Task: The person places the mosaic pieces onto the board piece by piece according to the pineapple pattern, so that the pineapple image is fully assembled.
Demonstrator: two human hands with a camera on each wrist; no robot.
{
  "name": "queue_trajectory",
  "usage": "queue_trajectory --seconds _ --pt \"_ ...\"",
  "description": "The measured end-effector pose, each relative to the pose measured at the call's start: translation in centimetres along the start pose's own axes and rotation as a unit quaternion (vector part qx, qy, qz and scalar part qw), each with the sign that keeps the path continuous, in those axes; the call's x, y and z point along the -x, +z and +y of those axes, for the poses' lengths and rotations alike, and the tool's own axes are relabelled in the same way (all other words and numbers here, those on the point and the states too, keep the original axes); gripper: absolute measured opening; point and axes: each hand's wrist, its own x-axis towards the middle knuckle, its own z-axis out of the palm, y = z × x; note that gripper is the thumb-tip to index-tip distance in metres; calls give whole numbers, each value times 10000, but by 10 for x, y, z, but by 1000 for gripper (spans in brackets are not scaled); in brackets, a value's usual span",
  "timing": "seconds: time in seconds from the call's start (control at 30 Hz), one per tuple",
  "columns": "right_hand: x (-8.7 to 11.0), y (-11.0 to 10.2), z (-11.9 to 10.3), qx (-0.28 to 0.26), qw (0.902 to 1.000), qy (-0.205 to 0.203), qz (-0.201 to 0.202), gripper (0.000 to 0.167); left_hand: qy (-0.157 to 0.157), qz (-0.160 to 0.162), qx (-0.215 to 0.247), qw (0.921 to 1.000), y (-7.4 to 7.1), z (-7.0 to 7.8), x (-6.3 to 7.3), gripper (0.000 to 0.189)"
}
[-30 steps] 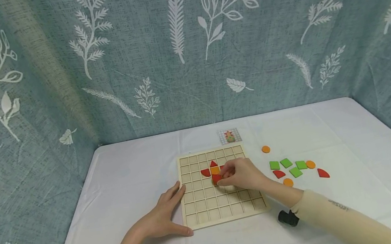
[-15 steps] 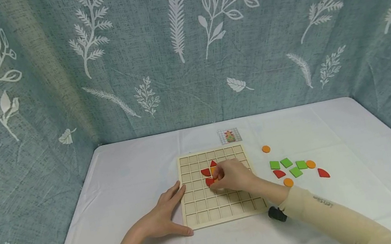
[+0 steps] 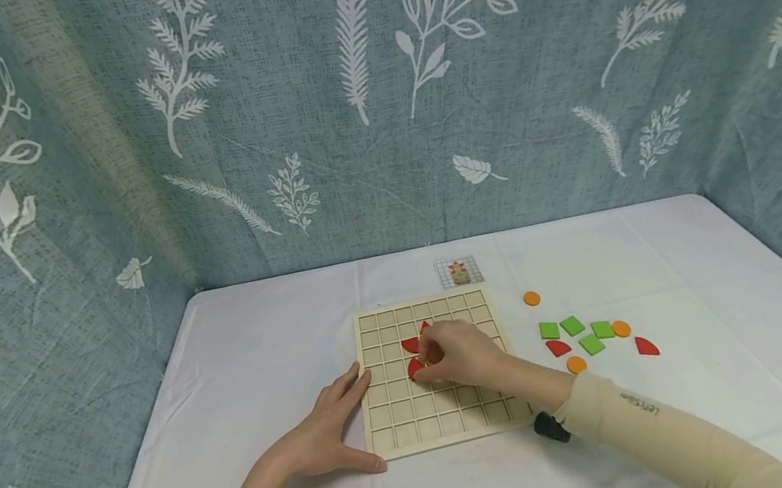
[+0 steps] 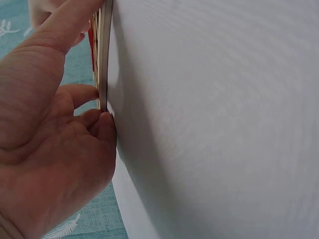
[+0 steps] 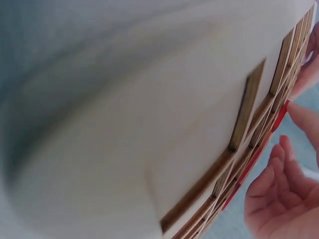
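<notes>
My left hand [image 3: 330,426] lies spread along the left edge of a wooden grid board [image 3: 405,440]. Its fingertips touch the frame, and the thumb is at the front left corner. In the left wrist view those fingers [image 4: 84,94] meet the board's side. My right hand [image 3: 464,355] bends over the board's middle, pinching a red quarter-circle tile [image 3: 415,369] at a cell left of centre. Just above it lies another red quarter-circle tile [image 3: 411,345], and a red triangle-like tile [image 3: 425,326] shows its tip. The hand hides the tiles behind it.
Right of the board lie several green square tiles [image 3: 591,344], orange round tiles [image 3: 532,299] and red quarter-circle tiles [image 3: 646,346]. A small pattern card [image 3: 459,272] sits behind the board on the white-covered table [image 3: 282,328]. A patterned curtain [image 3: 321,178] stands behind.
My right hand has shifted left across the board, bringing the red quarter-circle tile from below the orange centre tile to one column further left and turning it. The left hand has stayed put.
</notes>
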Motion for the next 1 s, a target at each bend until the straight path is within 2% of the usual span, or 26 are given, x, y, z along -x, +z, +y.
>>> queue_trajectory --seconds 0.17,0.27,0.77,1.0 --pt "-2 2 3 -107 9987 -501 -65 23 32 2 -29 10000 0 0 0 116" --pt "-3 2 4 -158 9980 -613 -80 20 29 8 -33 10000 0 0 0 116" --pt "-4 -2 6 -548 9981 -282 -75 13 57 9 -26 10000 1 -1 0 117" --pt "0 -7 7 -868 9959 159 -178 5 -17 28 66 10000 1 0 0 117"
